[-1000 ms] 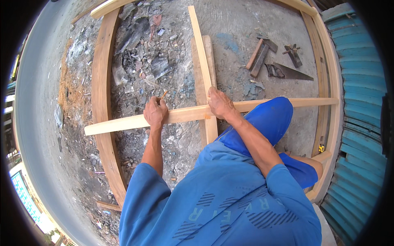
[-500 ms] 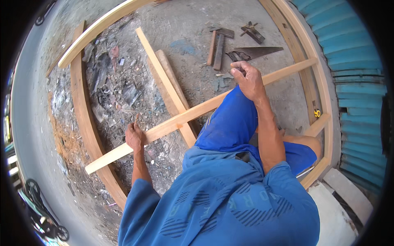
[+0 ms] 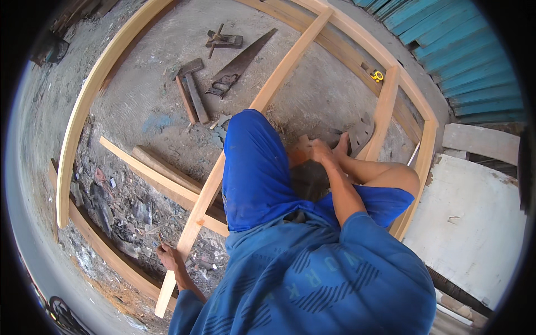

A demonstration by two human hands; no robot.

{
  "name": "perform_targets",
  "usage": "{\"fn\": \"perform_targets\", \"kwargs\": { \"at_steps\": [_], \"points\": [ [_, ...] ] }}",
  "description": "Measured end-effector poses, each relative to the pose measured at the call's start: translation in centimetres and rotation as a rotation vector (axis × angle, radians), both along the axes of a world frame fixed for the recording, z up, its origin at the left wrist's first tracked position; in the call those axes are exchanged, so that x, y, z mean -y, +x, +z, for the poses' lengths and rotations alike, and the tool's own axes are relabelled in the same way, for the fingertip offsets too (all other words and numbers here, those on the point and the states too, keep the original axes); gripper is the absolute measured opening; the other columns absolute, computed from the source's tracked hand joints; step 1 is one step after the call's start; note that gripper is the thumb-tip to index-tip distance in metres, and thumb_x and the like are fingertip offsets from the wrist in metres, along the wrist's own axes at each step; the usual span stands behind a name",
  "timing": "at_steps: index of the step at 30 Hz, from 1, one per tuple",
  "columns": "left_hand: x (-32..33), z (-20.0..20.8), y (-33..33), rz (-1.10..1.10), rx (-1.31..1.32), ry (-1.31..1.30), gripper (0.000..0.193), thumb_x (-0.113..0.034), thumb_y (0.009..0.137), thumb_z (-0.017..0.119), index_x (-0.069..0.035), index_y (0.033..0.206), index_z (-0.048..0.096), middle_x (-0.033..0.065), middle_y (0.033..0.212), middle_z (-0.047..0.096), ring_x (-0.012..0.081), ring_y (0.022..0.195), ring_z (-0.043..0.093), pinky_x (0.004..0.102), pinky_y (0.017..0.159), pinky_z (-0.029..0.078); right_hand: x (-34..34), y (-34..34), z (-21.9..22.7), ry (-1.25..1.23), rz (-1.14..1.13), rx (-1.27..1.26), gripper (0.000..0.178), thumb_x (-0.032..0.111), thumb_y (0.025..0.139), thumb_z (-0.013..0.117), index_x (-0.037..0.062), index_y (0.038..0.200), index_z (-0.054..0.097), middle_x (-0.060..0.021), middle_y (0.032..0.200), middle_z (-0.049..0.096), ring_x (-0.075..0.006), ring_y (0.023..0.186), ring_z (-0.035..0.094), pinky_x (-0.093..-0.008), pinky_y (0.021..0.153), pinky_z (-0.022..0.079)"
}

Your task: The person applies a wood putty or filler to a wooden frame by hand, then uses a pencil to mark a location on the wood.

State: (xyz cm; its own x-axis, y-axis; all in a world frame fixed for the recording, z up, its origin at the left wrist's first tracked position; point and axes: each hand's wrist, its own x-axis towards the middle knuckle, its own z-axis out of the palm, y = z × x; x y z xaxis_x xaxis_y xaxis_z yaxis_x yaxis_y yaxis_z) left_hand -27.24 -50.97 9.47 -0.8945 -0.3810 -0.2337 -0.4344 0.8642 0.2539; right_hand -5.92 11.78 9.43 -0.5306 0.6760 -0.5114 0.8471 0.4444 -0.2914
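Head view shows us crouched over a long wooden batten (image 3: 245, 128) that runs diagonally across a large timber frame (image 3: 84, 111) lying on the concrete floor (image 3: 312, 95); we take that batten as our landmark. Our left hand (image 3: 167, 258) rests at the batten's near, lower end, fingers touching its left edge among the rubble (image 3: 128, 209); whether its grip is closed round the wood or merely pressing on it we cannot tell. Our right hand (image 3: 324, 153) lies well to the right of the batten, past our blue-clad knee (image 3: 251, 162), curled down over a small orange thing (image 3: 296, 157) on the floor; its grip looks clenched, though what exactly it holds is hidden by the fingers and the knee.

Left of the batten, a second batten (image 3: 151, 173) crosses beneath it at an angle. Beyond the batten's middle, to its left, lie a handsaw (image 3: 240, 64), a wooden mallet (image 3: 190, 92) and a hand plane (image 3: 223, 40). Right of the batten a short upright rail (image 3: 379, 111) joins the frame's far side, with a yellow tape measure (image 3: 377, 75) just beside its top end. A teal corrugated wall (image 3: 458, 50) stands beyond the frame.
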Motion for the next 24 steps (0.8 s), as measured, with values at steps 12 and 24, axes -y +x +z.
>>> {"fn": "perform_targets", "kwargs": {
  "at_steps": [12,24],
  "points": [
    [0.9,-0.9,-0.5,-0.012,0.052,-0.032,0.046,-0.046,0.103,0.047,-0.008,0.122,0.063,0.0183,0.119,0.067,0.0409,0.107,0.064,0.0531,0.09,0.046,3.5,1.6,-0.6,0.055,0.067,0.077,0.028,0.012,0.088,0.066,0.005,0.114,0.073,-0.0244,0.127,0.061,-0.0419,0.119,0.061,-0.0493,0.098,0.053],
    [0.5,-0.5,-0.4,0.01,0.038,-0.05,0.042,-0.044,0.103,0.048,-0.009,0.12,0.064,0.0169,0.118,0.067,0.04,0.107,0.064,0.0516,0.09,0.047,3.8,0.3,-0.7,0.046,-0.008,0.146,0.032,0.008,0.09,0.063,0.0087,0.122,0.068,-0.0233,0.128,0.062,-0.0434,0.12,0.06,-0.0501,0.099,0.052]
  ]
}}
